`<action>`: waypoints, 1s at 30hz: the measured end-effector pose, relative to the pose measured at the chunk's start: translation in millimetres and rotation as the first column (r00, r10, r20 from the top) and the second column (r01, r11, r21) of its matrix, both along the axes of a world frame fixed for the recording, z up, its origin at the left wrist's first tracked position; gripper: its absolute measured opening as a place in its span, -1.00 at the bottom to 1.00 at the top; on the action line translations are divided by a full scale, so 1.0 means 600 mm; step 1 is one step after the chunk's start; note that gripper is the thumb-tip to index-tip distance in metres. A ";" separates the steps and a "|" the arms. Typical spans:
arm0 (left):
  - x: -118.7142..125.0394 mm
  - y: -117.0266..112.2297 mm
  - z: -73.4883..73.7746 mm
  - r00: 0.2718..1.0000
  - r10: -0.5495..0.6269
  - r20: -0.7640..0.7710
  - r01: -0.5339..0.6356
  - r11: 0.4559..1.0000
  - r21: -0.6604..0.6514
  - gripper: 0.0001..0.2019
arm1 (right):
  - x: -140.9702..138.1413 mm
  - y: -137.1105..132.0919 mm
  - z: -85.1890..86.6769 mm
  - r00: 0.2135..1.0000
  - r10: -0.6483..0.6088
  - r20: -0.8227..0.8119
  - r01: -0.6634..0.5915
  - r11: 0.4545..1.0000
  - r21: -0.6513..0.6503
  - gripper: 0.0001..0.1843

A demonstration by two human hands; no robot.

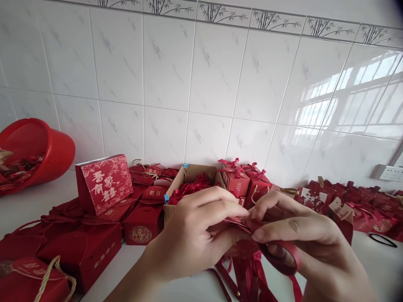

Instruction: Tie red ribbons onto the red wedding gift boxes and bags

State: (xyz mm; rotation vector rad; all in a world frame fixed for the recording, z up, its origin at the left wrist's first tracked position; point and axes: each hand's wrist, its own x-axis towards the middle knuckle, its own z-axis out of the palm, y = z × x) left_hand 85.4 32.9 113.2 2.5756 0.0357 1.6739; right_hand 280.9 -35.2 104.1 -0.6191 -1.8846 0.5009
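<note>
My left hand (192, 230) and my right hand (302, 235) meet at the middle of the view over a white counter (28, 205). Both pinch a small red gift box with red ribbon (242, 251); the box itself is mostly hidden behind my fingers. A loop of ribbon curls under my right thumb, and more ribbon ends hang down below the hands. Just behind my left hand stands an open cardboard box (192, 176) filled with red ribbons.
Red gift boxes lie all along the counter: flat ones and a rope-handled bag (47, 277) at left, an upright printed box (105, 182), ribbon-tied ones (234, 176) at centre, a pile (362, 205) at right. A red basin (34, 153) leans at far left. A black hair band (382, 240) lies right.
</note>
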 end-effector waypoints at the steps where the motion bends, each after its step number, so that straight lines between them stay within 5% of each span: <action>1: 0.000 0.000 0.000 1.000 -0.009 0.003 0.009 1.000 -0.001 -0.82 | 0.000 -0.002 0.000 1.000 -0.005 0.012 0.004 1.000 0.009 -0.77; 9: 0.001 0.000 -0.005 0.999 -0.050 0.020 0.051 0.997 -0.063 -0.72 | 0.003 -0.010 -0.009 0.998 0.001 0.055 -0.004 0.999 0.044 -0.73; 16: 0.005 0.001 -0.009 0.995 -0.098 0.009 0.098 0.983 -0.156 -0.69 | 0.006 -0.016 -0.034 0.974 -0.228 -0.011 0.227 0.966 0.127 -0.80; 26: 0.000 0.000 -0.012 0.995 -0.099 0.018 0.100 0.985 -0.137 -0.71 | 0.003 -0.009 -0.017 0.996 -0.083 0.033 0.079 0.990 0.117 -0.76; 30: -0.003 -0.001 -0.009 0.997 -0.078 0.029 0.081 0.989 -0.122 -0.79 | 0.005 -0.011 -0.026 0.991 -0.133 -0.028 0.136 0.982 0.131 -0.73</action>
